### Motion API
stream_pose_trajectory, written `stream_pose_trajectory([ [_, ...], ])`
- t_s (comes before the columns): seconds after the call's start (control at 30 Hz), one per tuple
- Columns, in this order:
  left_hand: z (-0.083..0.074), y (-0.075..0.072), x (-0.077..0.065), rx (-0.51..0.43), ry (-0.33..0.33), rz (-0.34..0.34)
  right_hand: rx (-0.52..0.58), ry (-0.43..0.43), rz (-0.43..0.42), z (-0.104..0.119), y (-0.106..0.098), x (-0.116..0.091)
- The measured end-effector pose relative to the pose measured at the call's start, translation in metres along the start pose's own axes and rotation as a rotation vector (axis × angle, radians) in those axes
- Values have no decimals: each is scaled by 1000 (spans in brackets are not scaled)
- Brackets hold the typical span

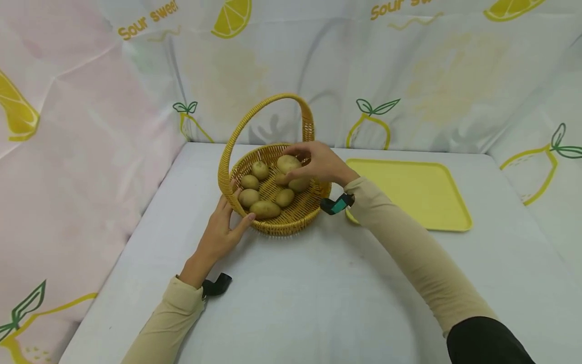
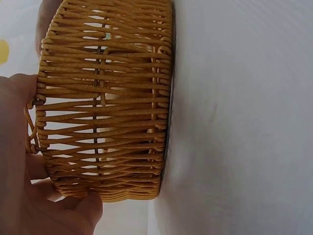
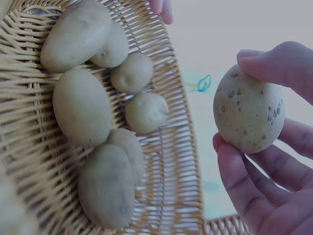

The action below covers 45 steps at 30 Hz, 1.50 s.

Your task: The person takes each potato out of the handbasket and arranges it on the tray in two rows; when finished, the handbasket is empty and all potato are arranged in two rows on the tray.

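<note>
Speckled potato (image 3: 248, 110) is pinched by the right hand (image 1: 320, 162) over the wicker basket (image 1: 284, 230); other potatoes (image 1: 265, 209) are strewn inside. Basket rim is gripped by the left hand (image 1: 219, 235). Yellow tray (image 1: 414, 189), at right, partly hidden by sleeve (image 1: 404, 242).

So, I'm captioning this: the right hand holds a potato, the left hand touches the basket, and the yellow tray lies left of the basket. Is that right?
No: the yellow tray lies right of the basket, as the head view shows. The rest stands.
</note>
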<state>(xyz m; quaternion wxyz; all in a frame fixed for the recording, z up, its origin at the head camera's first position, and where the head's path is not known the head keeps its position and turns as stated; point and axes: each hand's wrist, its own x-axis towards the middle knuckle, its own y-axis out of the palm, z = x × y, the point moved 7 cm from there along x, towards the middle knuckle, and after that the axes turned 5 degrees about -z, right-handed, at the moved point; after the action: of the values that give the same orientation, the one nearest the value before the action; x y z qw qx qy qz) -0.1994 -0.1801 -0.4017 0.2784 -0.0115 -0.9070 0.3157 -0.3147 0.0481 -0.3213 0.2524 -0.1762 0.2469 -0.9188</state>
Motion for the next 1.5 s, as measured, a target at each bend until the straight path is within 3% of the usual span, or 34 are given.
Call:
stream_pose_trajectory([
  [0.4, -3, 2, -1, -20, 13, -8, 3, 70, -125, -18, -44, -34],
  [0.77, -4, 4, 0, -21, 20, 4, -135, 206, -267, -58, -87, -61],
  [1.5, -2, 1, -1, -21, 7, 2, -192, 375, -365, -138, -100, -81],
])
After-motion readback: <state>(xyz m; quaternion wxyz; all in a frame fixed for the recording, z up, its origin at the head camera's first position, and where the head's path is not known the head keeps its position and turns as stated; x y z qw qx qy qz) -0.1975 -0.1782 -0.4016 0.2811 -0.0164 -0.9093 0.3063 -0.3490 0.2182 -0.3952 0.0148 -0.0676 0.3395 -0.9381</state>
